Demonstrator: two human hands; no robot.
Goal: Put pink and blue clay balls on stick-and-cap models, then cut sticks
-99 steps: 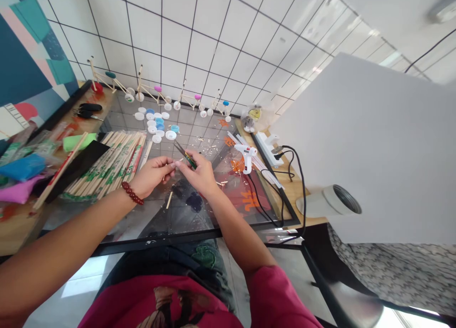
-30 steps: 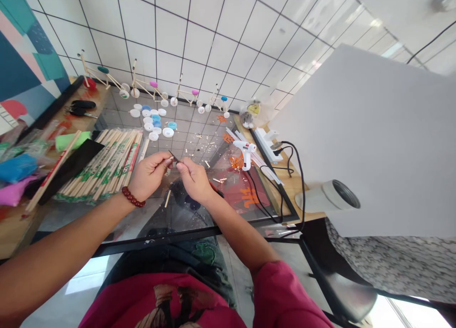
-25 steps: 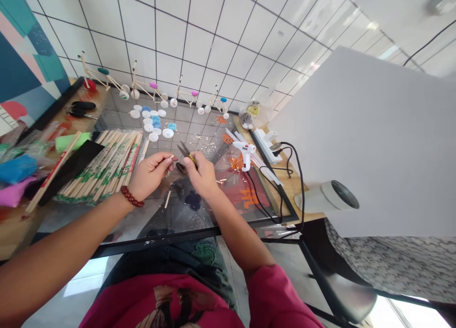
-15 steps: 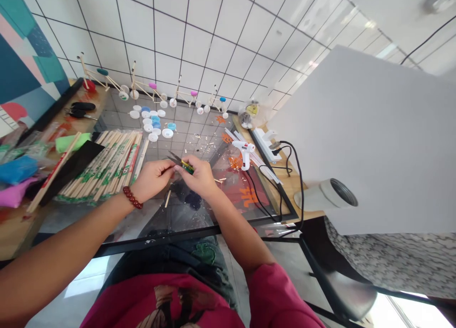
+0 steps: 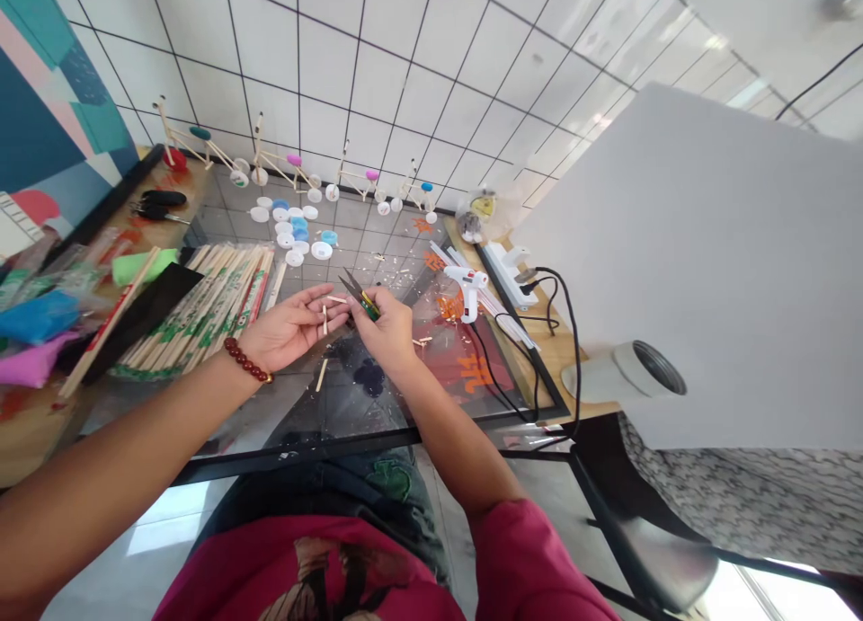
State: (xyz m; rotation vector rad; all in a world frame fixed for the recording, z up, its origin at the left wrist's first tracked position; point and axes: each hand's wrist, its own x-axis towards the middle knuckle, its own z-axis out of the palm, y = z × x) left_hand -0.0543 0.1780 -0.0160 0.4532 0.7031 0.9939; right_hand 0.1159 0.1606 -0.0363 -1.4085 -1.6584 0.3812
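My left hand (image 5: 297,323), a beaded bracelet at its wrist, is turned palm up with its fingers partly spread. A short wooden stick piece (image 5: 324,321) is held upright at its thumb and fingers. Another short piece (image 5: 337,299) lies across the fingertips, its right end by my right hand. Scissors (image 5: 355,288) with dark blades and yellow-green handles are gripped in my right hand (image 5: 387,329), blades pointing up and left. The two hands meet over the glass tabletop (image 5: 283,419). A loose stick piece (image 5: 322,375) rests on the glass below them.
Bundled wooden chopsticks (image 5: 202,311) lie at left, near colored clay packs (image 5: 40,320). Bottle caps (image 5: 295,230) and several stick models with cap wheels (image 5: 276,167) stand at the back. A white glue gun (image 5: 467,288), its cord and a power strip (image 5: 511,270) are at right.
My left hand has opened from a pinch and turned palm up, showing the stick pieces. The scissors have shifted slightly right, away from the left fingers.
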